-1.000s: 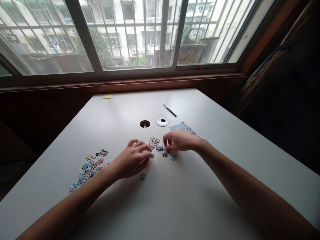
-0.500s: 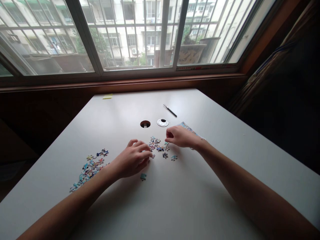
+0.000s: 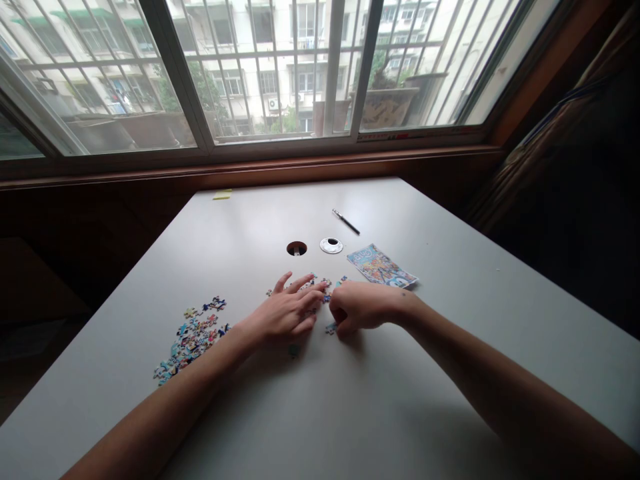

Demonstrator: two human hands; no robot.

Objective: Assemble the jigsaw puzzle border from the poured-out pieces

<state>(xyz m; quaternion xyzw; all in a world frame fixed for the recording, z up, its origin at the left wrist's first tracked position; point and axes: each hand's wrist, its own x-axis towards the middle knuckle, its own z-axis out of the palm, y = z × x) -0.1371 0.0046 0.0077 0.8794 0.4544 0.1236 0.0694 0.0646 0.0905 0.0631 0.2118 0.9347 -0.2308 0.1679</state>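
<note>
My left hand (image 3: 290,310) lies palm down with its fingers spread, over a small cluster of jigsaw puzzle pieces (image 3: 327,298) that it partly covers. Beside it, my right hand (image 3: 364,305) is closed with its fingers curled down, the tips at a light blue puzzle piece (image 3: 331,329) on the table. Much of that grip is hidden behind the hand. A teal puzzle piece (image 3: 294,350) lies alone in the shadow just below my left hand. To the left, beyond my left forearm, a larger pile of mixed puzzle pieces (image 3: 194,340) is spread out.
On the white table (image 3: 360,413) a colourful picture sheet (image 3: 381,265) lies past my right hand. Farther back are a pen (image 3: 346,222), a round silver cover (image 3: 331,246), a cable hole (image 3: 297,249) and yellow tape (image 3: 223,194). A barred window (image 3: 280,80) stands behind.
My right hand has come nearer and lower, down to the light blue piece, uncovering the picture sheet. My left hand's fingers have spread and flattened over the cluster. The view has shifted slightly.
</note>
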